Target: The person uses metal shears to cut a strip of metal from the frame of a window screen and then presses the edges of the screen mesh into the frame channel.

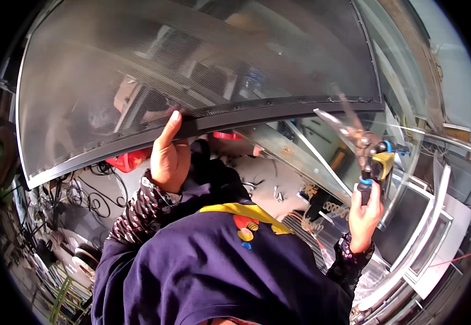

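A large dark mesh window screen point(208, 76) fills the upper view, tilted up in front of me. My left hand point(170, 162) grips the black bar of its lower edge, thumb on the mesh face and fingers mostly hidden behind the bar. Off the screen's lower right corner, my right hand point(365, 216) is closed round a pair of snips point(368, 154) with black, blue and yellow handles. Their blades stand apart, pointing up and left toward the corner, and are smeared by motion. Short bits of material stick out along the bar near that corner.
Behind the screen's edge lies a glass-topped workbench point(284, 149) with metal rails. Small metal parts point(279, 194) are strewn on the floor below. Black cables point(92, 200) coil at the left, beside a red object point(130, 161). A white-framed panel point(436, 244) leans at the right.
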### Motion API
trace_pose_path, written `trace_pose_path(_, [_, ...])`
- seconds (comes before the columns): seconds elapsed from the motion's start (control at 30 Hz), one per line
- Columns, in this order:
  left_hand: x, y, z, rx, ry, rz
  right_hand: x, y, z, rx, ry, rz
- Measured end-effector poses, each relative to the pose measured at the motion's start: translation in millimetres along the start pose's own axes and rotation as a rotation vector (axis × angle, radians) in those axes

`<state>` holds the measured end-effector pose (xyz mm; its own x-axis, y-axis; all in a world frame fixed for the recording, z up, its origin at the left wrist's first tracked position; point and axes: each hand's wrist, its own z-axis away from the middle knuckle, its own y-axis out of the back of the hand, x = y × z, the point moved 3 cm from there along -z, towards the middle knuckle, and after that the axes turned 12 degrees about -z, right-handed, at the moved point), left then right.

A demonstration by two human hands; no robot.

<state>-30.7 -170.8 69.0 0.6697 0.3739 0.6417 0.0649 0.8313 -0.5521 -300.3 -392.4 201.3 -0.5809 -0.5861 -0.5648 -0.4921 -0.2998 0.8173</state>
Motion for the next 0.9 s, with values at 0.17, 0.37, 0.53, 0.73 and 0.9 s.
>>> trace_pose_path(0.17, [0,13,0,-0.018,0.002,0.044,8,10,6,-0.059,-0.071,0.129])
trace_pose_path(0.37, [-4,23,19,-0.134,-0.067,-0.07,23,13,30,-0.109,-0.141,0.136])
trace_pose_path(0.53, [-72,11,5,-0.377,0.064,-0.139,15,14,34,-0.198,-0.07,0.127])
trace_pose_path(0.73, [-66,22,15,-0.241,0.115,-0.187,7,30,34,-0.272,-0.132,0.158])
trace_pose_path(0.9, [-55,24,25,-0.167,-0.043,-0.371,7,35,46,-0.203,-0.152,0.09])
